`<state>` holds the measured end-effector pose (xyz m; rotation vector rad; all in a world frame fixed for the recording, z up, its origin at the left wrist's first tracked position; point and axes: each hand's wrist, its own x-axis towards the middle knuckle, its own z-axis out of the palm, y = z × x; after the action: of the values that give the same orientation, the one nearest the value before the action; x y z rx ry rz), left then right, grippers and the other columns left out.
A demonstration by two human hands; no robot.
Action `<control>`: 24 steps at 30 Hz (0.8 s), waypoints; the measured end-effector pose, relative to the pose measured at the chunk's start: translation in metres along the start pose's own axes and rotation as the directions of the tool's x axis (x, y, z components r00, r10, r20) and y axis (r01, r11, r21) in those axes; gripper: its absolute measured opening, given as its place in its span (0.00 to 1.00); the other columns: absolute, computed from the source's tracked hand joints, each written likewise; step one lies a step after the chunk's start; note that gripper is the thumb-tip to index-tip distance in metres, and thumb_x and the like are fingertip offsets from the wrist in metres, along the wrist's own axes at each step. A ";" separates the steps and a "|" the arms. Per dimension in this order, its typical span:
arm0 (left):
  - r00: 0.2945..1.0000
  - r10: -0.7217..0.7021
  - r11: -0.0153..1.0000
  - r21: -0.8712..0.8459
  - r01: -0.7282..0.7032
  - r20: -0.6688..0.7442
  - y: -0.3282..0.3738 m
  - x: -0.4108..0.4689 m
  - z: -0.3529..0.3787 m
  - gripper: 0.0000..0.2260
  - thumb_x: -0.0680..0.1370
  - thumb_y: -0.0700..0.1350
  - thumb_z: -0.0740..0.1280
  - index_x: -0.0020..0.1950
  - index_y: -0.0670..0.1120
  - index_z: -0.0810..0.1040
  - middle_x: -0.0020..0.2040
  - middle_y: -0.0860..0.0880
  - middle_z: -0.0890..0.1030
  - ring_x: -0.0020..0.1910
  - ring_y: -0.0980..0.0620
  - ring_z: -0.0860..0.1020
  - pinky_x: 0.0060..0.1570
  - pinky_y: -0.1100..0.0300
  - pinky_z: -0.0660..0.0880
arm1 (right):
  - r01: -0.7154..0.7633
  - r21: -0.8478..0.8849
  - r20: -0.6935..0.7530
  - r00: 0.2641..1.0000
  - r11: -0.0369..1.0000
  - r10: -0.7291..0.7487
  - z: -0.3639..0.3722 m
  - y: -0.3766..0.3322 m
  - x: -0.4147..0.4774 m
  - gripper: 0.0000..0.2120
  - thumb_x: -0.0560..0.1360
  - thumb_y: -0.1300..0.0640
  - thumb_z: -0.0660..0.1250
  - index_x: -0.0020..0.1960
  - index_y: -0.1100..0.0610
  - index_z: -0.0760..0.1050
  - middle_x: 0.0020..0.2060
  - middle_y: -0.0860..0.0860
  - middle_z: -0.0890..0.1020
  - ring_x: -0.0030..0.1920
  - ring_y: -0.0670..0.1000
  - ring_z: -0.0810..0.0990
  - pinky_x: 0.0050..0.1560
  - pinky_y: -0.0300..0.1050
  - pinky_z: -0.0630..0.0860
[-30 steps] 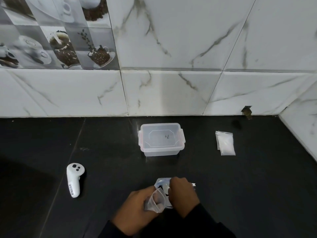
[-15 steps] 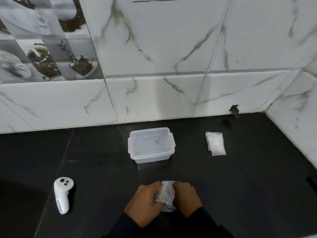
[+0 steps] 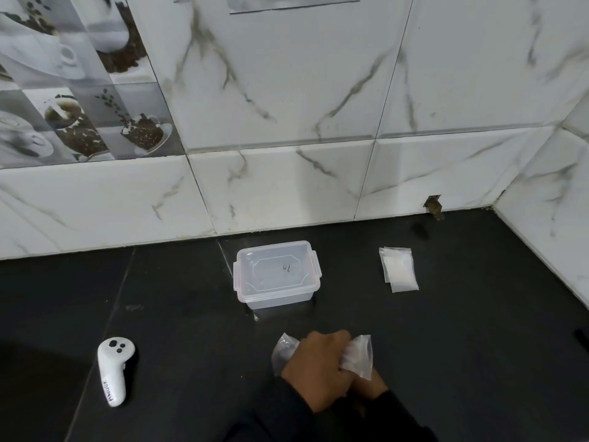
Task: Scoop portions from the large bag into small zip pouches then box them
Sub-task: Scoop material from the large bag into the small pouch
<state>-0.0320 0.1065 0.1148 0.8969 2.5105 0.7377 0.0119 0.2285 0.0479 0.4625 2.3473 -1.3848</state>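
Clear plastic box (image 3: 276, 275) and crinkled film pouch (image 3: 358, 358) on a glossy black tabletop (image 3: 478, 346) — polished, veined marble-look wall tiles (image 3: 287, 90) behind.

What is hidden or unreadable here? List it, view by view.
Head view:
The right hand: mostly under the left hand, grip unclear.
The clear plastic bag: crumpled in the left hand's grip, contents unseen.
The lidded plastic box: frosted lid hides any contents.
A dark object: cut off by the right edge.
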 end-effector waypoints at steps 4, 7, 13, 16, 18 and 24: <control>0.989 -0.039 0.989 -0.149 0.018 -0.140 -0.034 -0.021 -0.016 0.11 0.65 0.52 0.64 0.40 0.47 0.70 0.35 0.49 0.79 0.36 0.50 0.78 0.38 0.51 0.75 | -0.141 0.106 -0.138 0.978 0.984 0.155 -0.007 -0.003 -0.006 0.17 0.73 0.66 0.66 0.25 0.60 0.74 0.18 0.51 0.75 0.18 0.46 0.73 0.24 0.40 0.70; 0.965 -0.119 0.964 -0.261 0.055 -0.234 -0.061 -0.044 -0.019 0.05 0.68 0.47 0.66 0.38 0.46 0.73 0.31 0.51 0.77 0.29 0.57 0.74 0.32 0.58 0.73 | -0.097 0.066 -0.229 0.967 0.993 0.110 -0.014 -0.014 -0.004 0.11 0.69 0.64 0.68 0.28 0.60 0.77 0.20 0.52 0.77 0.19 0.46 0.75 0.23 0.38 0.71; 0.936 -0.262 0.894 -0.425 0.144 -0.234 -0.084 -0.081 -0.014 0.06 0.70 0.47 0.71 0.36 0.48 0.76 0.28 0.50 0.75 0.28 0.61 0.69 0.30 0.64 0.67 | 0.044 -0.145 -0.209 0.975 0.989 -0.074 -0.011 -0.031 -0.002 0.08 0.66 0.54 0.68 0.32 0.58 0.81 0.27 0.52 0.83 0.26 0.45 0.81 0.32 0.41 0.79; 0.921 -0.323 0.862 -0.469 0.190 -0.220 -0.086 -0.088 -0.011 0.11 0.68 0.51 0.74 0.43 0.47 0.78 0.35 0.49 0.81 0.31 0.55 0.77 0.35 0.57 0.75 | 0.065 -0.109 -0.180 0.980 0.992 -0.084 -0.006 -0.033 -0.004 0.08 0.66 0.55 0.69 0.31 0.58 0.81 0.28 0.52 0.83 0.30 0.47 0.82 0.36 0.43 0.80; 0.917 -0.344 0.844 -0.494 0.209 -0.200 -0.081 -0.091 -0.015 0.17 0.65 0.56 0.77 0.44 0.48 0.77 0.38 0.51 0.82 0.36 0.54 0.80 0.37 0.58 0.77 | 0.064 -0.037 -0.161 0.985 0.997 -0.069 -0.006 -0.035 -0.008 0.07 0.67 0.59 0.71 0.31 0.59 0.82 0.28 0.53 0.83 0.28 0.46 0.81 0.35 0.42 0.79; 0.911 -0.343 0.859 -0.470 0.205 -0.229 -0.075 -0.092 -0.018 0.26 0.57 0.68 0.76 0.43 0.53 0.74 0.42 0.53 0.80 0.43 0.57 0.77 0.41 0.60 0.75 | 0.017 0.167 -0.128 0.992 0.986 0.005 -0.018 -0.044 -0.027 0.09 0.70 0.63 0.71 0.31 0.63 0.81 0.24 0.56 0.80 0.21 0.49 0.71 0.26 0.40 0.69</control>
<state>-0.0095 -0.0103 0.1008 0.2658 2.4853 1.3535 0.0123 0.2214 0.1019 0.6091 2.3423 -1.6079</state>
